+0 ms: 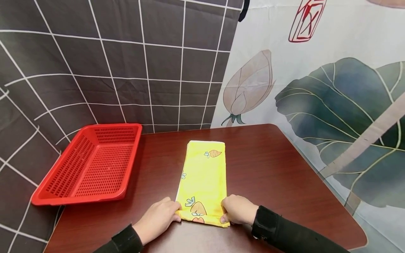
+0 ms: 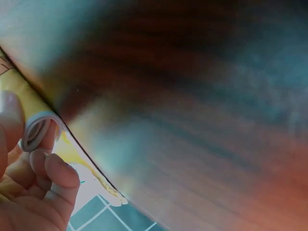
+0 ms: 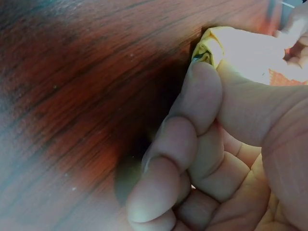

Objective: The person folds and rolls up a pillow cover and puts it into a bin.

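A yellow cloth (image 1: pixel 205 175) with printed carrots lies folded into a long strip on the table, its near end turned over into a small roll. My left hand (image 1: pixel 159 218) pinches the left corner of that near end. In the left wrist view, the thumb and fingers of the left hand (image 2: pixel 41 178) hold the curled edge of the cloth (image 2: pixel 36 103). At the right corner, my right hand (image 1: pixel 238 210) grips the rolled end with the thumb on the near side. The right wrist view shows the right hand's curled fingers (image 3: pixel 178 144) against the cloth's rolled end (image 3: pixel 209 48).
A red plastic basket (image 1: pixel 130 165) with perforated walls stands on the left of the brown wooden table (image 1: pixel 262 168). Behind the table hang a dark gridded cloth (image 1: pixel 161 63) and a white one printed with leaves (image 1: pixel 348 102). The table's right edge slants toward the near corner.
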Motion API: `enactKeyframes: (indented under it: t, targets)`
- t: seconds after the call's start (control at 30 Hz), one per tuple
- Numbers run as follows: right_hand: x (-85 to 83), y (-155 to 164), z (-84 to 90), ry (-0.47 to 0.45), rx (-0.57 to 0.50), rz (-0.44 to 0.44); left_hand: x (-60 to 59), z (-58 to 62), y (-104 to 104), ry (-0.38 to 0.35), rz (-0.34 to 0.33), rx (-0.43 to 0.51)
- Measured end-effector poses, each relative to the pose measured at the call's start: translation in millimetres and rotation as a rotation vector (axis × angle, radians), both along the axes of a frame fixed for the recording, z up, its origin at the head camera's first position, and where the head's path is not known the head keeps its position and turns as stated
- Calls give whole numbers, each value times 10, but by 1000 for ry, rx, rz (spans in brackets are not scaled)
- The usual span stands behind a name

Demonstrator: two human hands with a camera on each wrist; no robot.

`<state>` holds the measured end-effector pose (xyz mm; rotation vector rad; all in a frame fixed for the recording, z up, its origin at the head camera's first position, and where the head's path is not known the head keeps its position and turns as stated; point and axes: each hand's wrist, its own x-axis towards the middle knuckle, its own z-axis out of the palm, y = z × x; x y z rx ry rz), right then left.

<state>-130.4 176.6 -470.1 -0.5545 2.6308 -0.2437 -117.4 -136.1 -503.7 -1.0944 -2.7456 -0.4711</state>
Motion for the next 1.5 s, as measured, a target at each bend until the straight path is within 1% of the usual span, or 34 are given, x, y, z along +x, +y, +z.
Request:
enactKeyframes:
  t: [0.1,0.17,0.27,0.33,0.47,0.5,0.53,0.57,0.6,0.7,0.77,0.83,0.9,0.93,1.03,1.1,1.17,1.2,1.33,1.4,1.5]
  targets:
    - [2,4,-8,13,11,1,17,-1,19,-88,40,14]
    - [4,3,-8,27,15,6,30,0,33,-110,41,31]
    - [4,0,-8,42,14,11,43,1,57,-70,29,31]
    - [4,-1,-6,49,11,15,50,4,73,-45,42,25]
    - [8,-4,5,61,6,23,59,19,134,-24,133,5]
    - [10,-5,8,67,8,25,58,20,158,-8,151,-7]
    - [15,-7,9,76,12,26,58,22,181,21,156,-20]
    - [22,-11,14,90,17,28,61,29,208,65,148,-38]
    - [31,-14,14,106,22,31,65,31,231,112,124,-58]
    - [75,-19,12,175,18,58,96,38,281,292,-6,-114]
    - [111,-21,7,244,-8,118,135,47,288,402,-88,-153]
    - [150,-23,-9,320,-48,202,172,54,274,481,-138,-198]
    - [194,-22,-23,416,-62,299,202,65,254,521,-164,-241]
    - [220,-19,-30,469,-61,345,216,74,244,529,-175,-253]
    - [303,-1,-50,635,-20,469,238,92,202,472,-198,-269]
    - [355,14,-76,747,16,534,237,105,166,420,-205,-247]
    - [394,22,-101,820,24,570,221,103,121,343,-202,-203]
    - [410,24,-113,843,24,577,210,102,104,324,-195,-181]
    - [432,15,-132,845,7,562,161,58,56,244,-164,-95]
    - [433,7,-136,849,19,557,152,42,51,230,-154,-87]
    - [432,-14,-135,885,57,558,144,34,42,169,-143,-82]
